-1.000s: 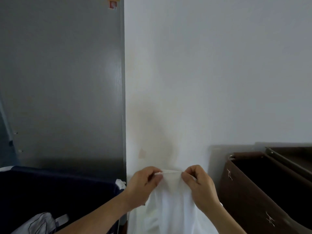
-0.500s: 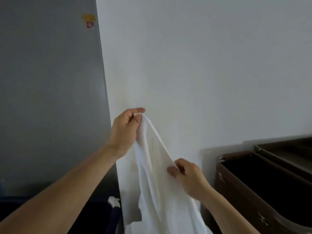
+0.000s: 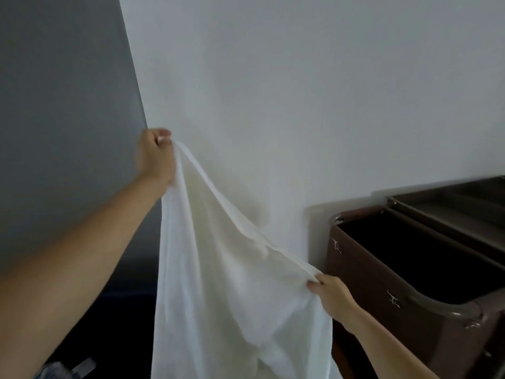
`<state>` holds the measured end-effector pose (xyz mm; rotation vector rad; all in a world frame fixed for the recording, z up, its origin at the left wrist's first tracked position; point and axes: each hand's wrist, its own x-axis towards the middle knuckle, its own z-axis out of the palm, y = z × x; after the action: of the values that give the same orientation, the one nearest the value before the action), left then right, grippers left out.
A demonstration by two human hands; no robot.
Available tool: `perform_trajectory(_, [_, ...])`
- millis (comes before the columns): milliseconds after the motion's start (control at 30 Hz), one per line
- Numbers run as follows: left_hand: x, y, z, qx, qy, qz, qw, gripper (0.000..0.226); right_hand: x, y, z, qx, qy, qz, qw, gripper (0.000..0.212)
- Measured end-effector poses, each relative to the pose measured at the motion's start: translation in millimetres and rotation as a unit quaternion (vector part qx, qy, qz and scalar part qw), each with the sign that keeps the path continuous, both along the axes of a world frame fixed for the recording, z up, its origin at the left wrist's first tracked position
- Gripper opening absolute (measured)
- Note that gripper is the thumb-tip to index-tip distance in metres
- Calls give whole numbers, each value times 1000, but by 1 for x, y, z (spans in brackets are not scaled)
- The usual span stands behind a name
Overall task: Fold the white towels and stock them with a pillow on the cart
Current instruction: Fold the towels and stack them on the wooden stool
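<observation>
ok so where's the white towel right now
In the head view the white towel hangs mid-frame before the wall, its top edge held between the left hand and right hand, left of the brown cart.

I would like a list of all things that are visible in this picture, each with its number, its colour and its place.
thin white cloth towel: one, white, hanging in the middle, held up by its top edge.
brown fabric cart bin: one, dark brown with a metal rim, at the right against the wall.
grey flat panel: one, grey, at the left.
plain white wall: one, white, behind the towel.
dark blue bin: one, dark blue, at the lower left; its contents are unclear.
left hand: one, raised, pinches the towel's upper corner.
right hand: one, lower, grips the towel's edge beside the brown bin.
</observation>
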<state>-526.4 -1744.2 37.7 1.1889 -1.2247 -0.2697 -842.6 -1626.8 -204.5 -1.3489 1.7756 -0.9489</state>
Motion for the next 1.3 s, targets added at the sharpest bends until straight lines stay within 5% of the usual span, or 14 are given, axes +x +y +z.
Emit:
perform_trajectory(200, [-54, 45, -72, 133, -103, -178, 970, 28, 22, -8, 85, -163, -40, -12, 986, 31])
perform_trajectory(267, [-77, 70, -70, 175, -108, -298, 932, 28, 36, -7, 123, -211, -22, 13, 977, 32])
perform_trajectory(333, [-91, 83, -68, 191, -218, -388, 875, 25, 48, -3, 153, -218, 11, 71, 973, 29])
perform_trajectory(433, [-96, 85, -63, 217, -346, -420, 810, 30, 54, 5, 173, -202, 61, 133, 968, 25])
perform_trajectory(500, [-90, 82, -62, 244, -365, -408, 800, 29, 53, 8, 171, -209, 59, 128, 968, 25])
perform_trajectory(633, [-83, 70, -63, 181, -352, -352, 848, 34, 51, 1, 144, -197, 99, 72, 973, 15])
perform_trajectory(833, [-77, 50, 23, 19, -186, -215, 959, 47, 31, -5, 134, -113, 231, 24, 966, 8])
perform_trajectory(933, [-79, 44, 99, -95, -162, -151, 971, 28, 25, -3, 179, -244, 122, -50, 961, 8])
perform_trajectory(1100, [-89, 47, 179, -241, -92, -92, 962, 36, 34, 17, 269, -486, -15, -110, 867, 25])
perform_trajectory(1200, [-93, 35, 157, -218, -69, -87, 970, 43, 38, 15, 281, -532, -44, -129, 836, 34])
perform_trajectory(1300, [-99, 21, 83, -100, -112, -107, 983, 40, 34, 0, 253, -481, -44, -134, 866, 8])
